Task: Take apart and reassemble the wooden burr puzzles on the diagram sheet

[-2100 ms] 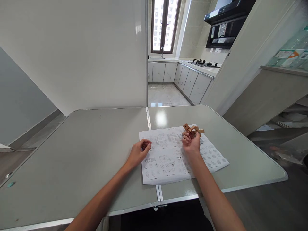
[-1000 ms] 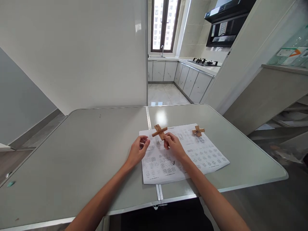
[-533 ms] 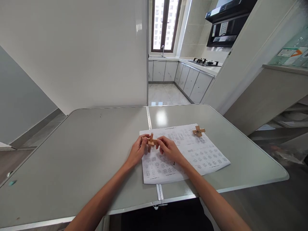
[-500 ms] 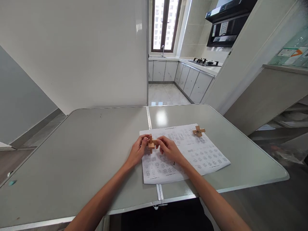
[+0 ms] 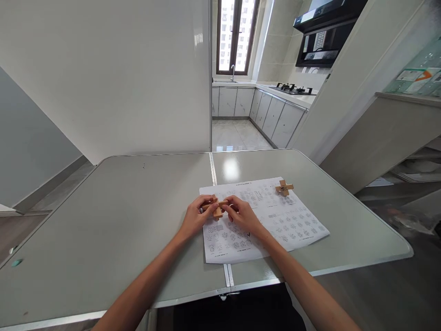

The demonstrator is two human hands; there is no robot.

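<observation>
On the table [image 5: 138, 197], above the printed sheet [image 5: 262, 248], my left hand [image 5: 195, 217] had joined my right hand [image 5: 243, 215], both pinching the wooden cross [image 5: 217, 213], freshly turned and now steadied from two sides; another wooden piece [image 5: 284, 188] lay at the sheet's far right corner.

Passage: counter [image 5: 358, 234] right of printed sheet [image 5: 299, 225]. Obstacles: wooden cross [image 5: 284, 187], sheet's far right corner; hands [image 5: 243, 216], sheet's left part.

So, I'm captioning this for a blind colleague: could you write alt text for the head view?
A person's left hand and right hand hold a cross-shaped wooden piece over a printed sheet on a grey table. A second wooden piece sits at the sheet's far right corner.
</observation>
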